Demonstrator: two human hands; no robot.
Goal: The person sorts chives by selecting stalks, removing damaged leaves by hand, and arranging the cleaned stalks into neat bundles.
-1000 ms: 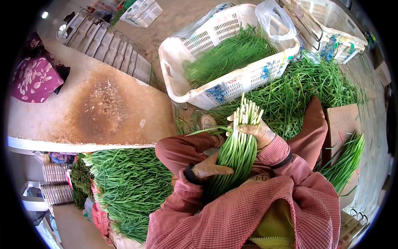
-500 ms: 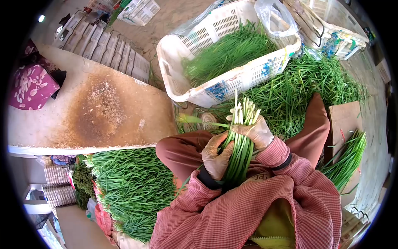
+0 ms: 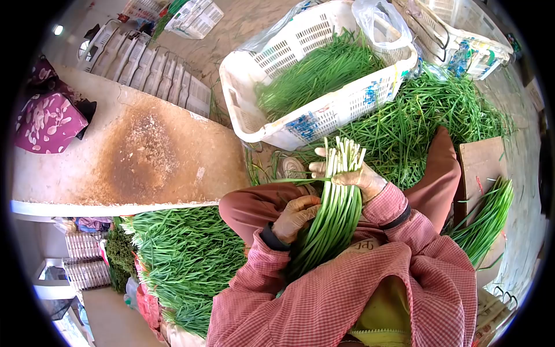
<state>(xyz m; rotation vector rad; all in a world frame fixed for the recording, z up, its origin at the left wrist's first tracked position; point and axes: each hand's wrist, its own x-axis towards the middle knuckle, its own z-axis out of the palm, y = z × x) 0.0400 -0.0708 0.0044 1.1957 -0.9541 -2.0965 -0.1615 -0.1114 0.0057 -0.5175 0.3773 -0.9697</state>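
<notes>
A bunch of garlic chives [image 3: 341, 202] is held upright over my lap, white stem ends at the top and green leaves hanging toward my body. My right hand [image 3: 361, 178], in a thin glove, grips it just below the white ends, thumb across the front and fingers showing behind. One loose leaf sticks out leftward from the bunch near that grip. Beside the bunch's lower left edge is my left hand [image 3: 296, 218], also gloved, its fingers curled together against the leaves. Whatever lies between those fingertips is hidden.
Ahead stands a white plastic crate [image 3: 332, 113] partly filled with chives. Loose chives [image 3: 416, 121] cover the floor behind my legs. Many chives [image 3: 185, 260] lie at my left, below a stained board [image 3: 191, 156]. Another bunch [image 3: 485, 222] rests on cardboard at right.
My left hand has moved down and left, from around the stems to the bunch's side. The bunch now stands more exposed, its leaves fanned lower left. My right hand still holds it.
</notes>
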